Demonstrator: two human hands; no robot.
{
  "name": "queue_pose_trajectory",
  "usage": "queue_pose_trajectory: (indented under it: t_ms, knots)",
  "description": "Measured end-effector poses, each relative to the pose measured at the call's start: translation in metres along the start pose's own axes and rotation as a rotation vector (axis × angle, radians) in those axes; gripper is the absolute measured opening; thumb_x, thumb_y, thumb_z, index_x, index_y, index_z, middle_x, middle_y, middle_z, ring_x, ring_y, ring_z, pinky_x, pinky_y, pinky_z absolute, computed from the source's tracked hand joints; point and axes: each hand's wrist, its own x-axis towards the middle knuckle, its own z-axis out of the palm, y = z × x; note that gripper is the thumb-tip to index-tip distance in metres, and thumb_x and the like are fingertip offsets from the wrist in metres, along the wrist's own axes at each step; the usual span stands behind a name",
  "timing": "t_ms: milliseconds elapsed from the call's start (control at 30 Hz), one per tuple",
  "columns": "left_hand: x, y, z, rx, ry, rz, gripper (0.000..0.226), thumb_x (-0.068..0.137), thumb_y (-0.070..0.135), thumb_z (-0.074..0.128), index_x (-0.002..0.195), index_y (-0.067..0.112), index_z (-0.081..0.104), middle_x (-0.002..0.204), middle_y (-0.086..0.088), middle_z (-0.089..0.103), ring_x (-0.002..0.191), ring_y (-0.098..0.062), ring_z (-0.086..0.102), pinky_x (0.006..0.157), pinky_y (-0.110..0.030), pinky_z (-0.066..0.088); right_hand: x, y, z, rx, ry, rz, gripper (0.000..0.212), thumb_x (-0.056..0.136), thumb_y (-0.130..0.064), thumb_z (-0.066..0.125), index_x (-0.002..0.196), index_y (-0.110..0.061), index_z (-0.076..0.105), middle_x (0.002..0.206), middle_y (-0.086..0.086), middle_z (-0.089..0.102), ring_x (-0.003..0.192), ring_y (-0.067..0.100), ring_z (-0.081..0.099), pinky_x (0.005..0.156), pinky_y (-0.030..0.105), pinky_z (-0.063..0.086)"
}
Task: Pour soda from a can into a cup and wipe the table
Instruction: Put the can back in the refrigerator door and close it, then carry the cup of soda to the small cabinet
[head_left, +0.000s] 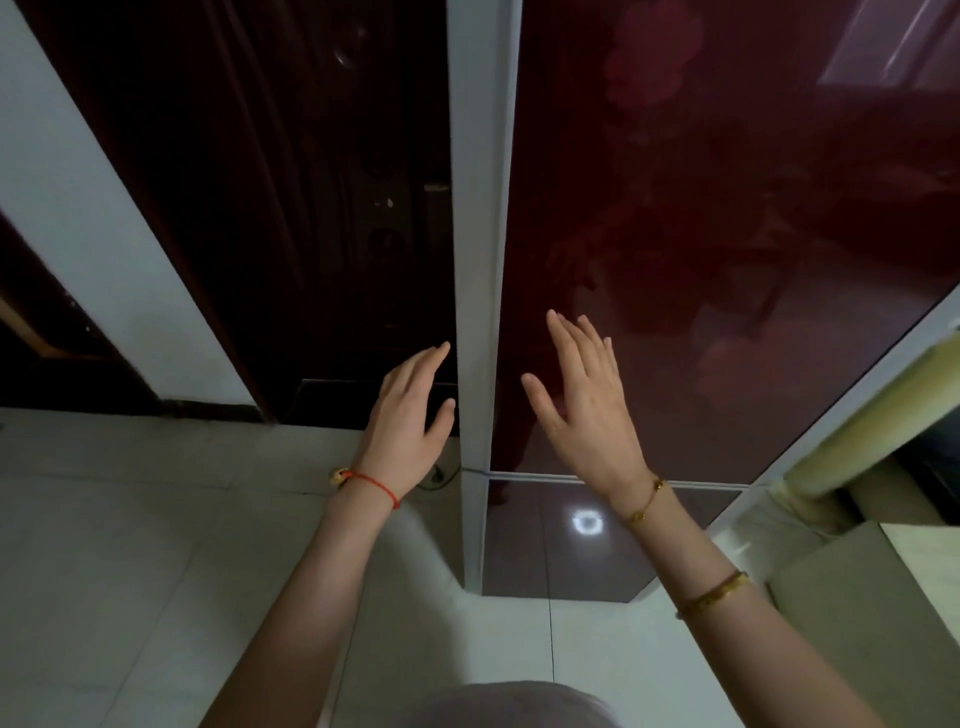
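Note:
No can, cup, cloth or table is in view. I stand in front of a tall dark red glossy fridge (701, 218) with a pale grey side edge (480, 260). My left hand (410, 421) is raised with fingers apart, at the left of that grey edge, its fingertips close to it. My right hand (587, 400) is raised flat with fingers spread in front of the red door. Whether either hand touches the fridge I cannot tell. Both hands hold nothing.
A dark wooden door (270, 197) stands to the left of the fridge, with a white wall strip (98, 249) beside it. The floor (130, 545) is pale tile. A cream-coloured rolled object (862, 415) and a pale counter edge (883, 597) sit at the right.

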Motion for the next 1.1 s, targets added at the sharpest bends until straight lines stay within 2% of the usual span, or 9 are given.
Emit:
queue_pose_trajectory:
  t_ms: [167, 400, 633, 867, 933, 1033, 1100]
  knots:
    - [-0.029, 0.014, 0.008, -0.008, -0.069, -0.008, 0.058, 0.098, 0.023, 0.054, 0.151, 0.023, 0.032, 0.154, 0.004, 0.034, 0.143, -0.014, 0.027, 0.112, -0.021, 0.018, -0.041, 0.011, -0.01, 0.067, -0.052, 0.077, 0.063, 0.102, -0.04, 0.047, 0.155, -0.012, 0.026, 0.157, 0.002, 0.034, 0.152, 0.02, 0.017, 0.124, 0.045, 0.018]
    - [-0.064, 0.041, 0.028, -0.04, -0.152, 0.01, 0.056, 0.097, 0.021, 0.055, 0.15, 0.02, 0.035, 0.152, 0.002, 0.037, 0.141, -0.015, 0.03, 0.113, -0.023, 0.02, -0.097, 0.029, -0.033, 0.052, -0.116, 0.153, 0.064, 0.1, -0.044, 0.046, 0.153, -0.012, 0.03, 0.156, 0.003, 0.037, 0.15, 0.022, 0.021, 0.122, 0.046, 0.022]
    - [-0.076, 0.063, 0.043, -0.07, -0.226, 0.098, 0.054, 0.096, 0.02, 0.056, 0.148, 0.02, 0.039, 0.148, 0.003, 0.04, 0.139, -0.013, 0.033, 0.111, -0.016, 0.019, -0.142, 0.039, -0.061, -0.01, -0.106, 0.277, 0.063, 0.1, -0.042, 0.05, 0.151, -0.009, 0.034, 0.154, 0.006, 0.04, 0.148, 0.026, 0.025, 0.123, 0.041, 0.022]
    - [-0.085, 0.068, 0.062, -0.106, -0.365, 0.207, 0.051, 0.095, 0.018, 0.058, 0.144, 0.017, 0.045, 0.145, 0.0, 0.046, 0.135, -0.017, 0.039, 0.112, -0.021, 0.024, -0.196, 0.036, -0.078, -0.078, -0.072, 0.505, 0.063, 0.099, -0.045, 0.047, 0.151, -0.01, 0.036, 0.152, 0.008, 0.042, 0.146, 0.027, 0.028, 0.122, 0.04, 0.023]
    - [-0.09, 0.068, 0.065, -0.124, -0.416, 0.253, 0.05, 0.095, 0.017, 0.059, 0.143, 0.016, 0.046, 0.144, 0.0, 0.047, 0.134, -0.017, 0.042, 0.112, -0.024, 0.028, -0.215, 0.028, -0.078, -0.108, -0.062, 0.578, 0.066, 0.098, -0.051, 0.043, 0.15, -0.011, 0.037, 0.151, 0.007, 0.043, 0.146, 0.028, 0.029, 0.122, 0.04, 0.022]
    - [-0.102, 0.068, 0.066, -0.154, -0.51, 0.317, 0.049, 0.094, 0.017, 0.059, 0.142, 0.015, 0.048, 0.143, 0.0, 0.048, 0.134, -0.018, 0.043, 0.113, -0.033, 0.035, -0.245, 0.012, -0.078, -0.163, -0.022, 0.688, 0.069, 0.095, -0.058, 0.034, 0.146, -0.012, 0.042, 0.144, 0.006, 0.05, 0.14, 0.029, 0.037, 0.117, 0.044, 0.031]
    - [-0.113, 0.066, 0.065, -0.153, -0.586, 0.341, 0.048, 0.095, 0.018, 0.058, 0.142, 0.016, 0.048, 0.144, 0.001, 0.048, 0.134, -0.018, 0.042, 0.114, -0.034, 0.034, -0.266, -0.002, -0.075, -0.183, 0.002, 0.764, 0.06, 0.098, -0.051, 0.042, 0.143, -0.011, 0.046, 0.138, 0.007, 0.055, 0.134, 0.03, 0.042, 0.112, 0.045, 0.036]
